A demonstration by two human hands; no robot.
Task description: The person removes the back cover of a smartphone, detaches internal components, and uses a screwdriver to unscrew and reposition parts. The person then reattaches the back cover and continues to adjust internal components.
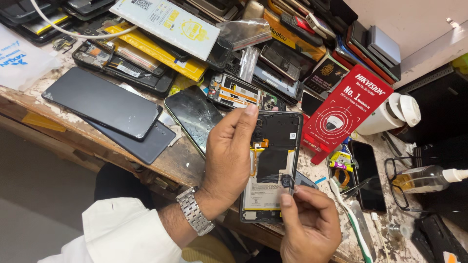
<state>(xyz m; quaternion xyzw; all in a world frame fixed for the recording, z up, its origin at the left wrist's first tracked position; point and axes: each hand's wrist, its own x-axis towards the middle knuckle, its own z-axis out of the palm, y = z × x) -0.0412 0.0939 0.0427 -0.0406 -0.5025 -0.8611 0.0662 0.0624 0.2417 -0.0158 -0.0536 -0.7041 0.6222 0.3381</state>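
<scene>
Opened phone [271, 160], left edge behind left hand [228, 156]

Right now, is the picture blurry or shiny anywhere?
In the head view, the opened phone in the left hand looks sharp, and so does the right hand. Pale glare sits on the cracked screen; the clear bottle at the right edge glints. Bright, even light, soft shadows.

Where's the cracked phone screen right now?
In the head view, the cracked phone screen lies on the bench just left of the left hand, beside the dark phones.
</scene>
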